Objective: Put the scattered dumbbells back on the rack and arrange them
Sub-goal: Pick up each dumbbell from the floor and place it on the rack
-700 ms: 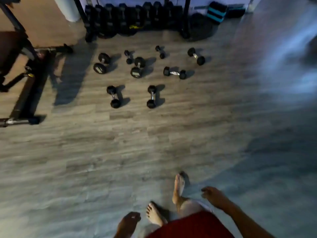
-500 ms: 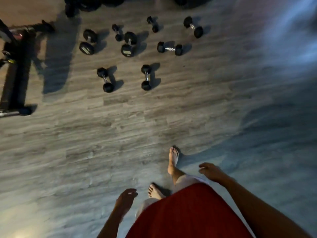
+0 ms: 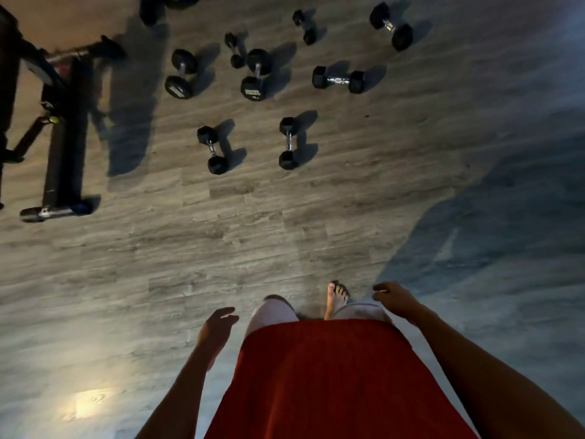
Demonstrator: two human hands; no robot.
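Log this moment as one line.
left hand: open, empty | right hand: open, empty | black hex dumbbells: scattered on grey wood-plank floor, none held

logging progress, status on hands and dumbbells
Left hand open, empty; right hand open, empty. Eight dumbbells scattered on floor ahead, none lifted. Weight bench to their left, not in the path.

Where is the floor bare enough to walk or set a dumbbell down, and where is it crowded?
Bare floor stretches from the foot to the two nearest dumbbells, and right of the cluster. Crowded: eight dumbbells at top centre, weight bench along the left.
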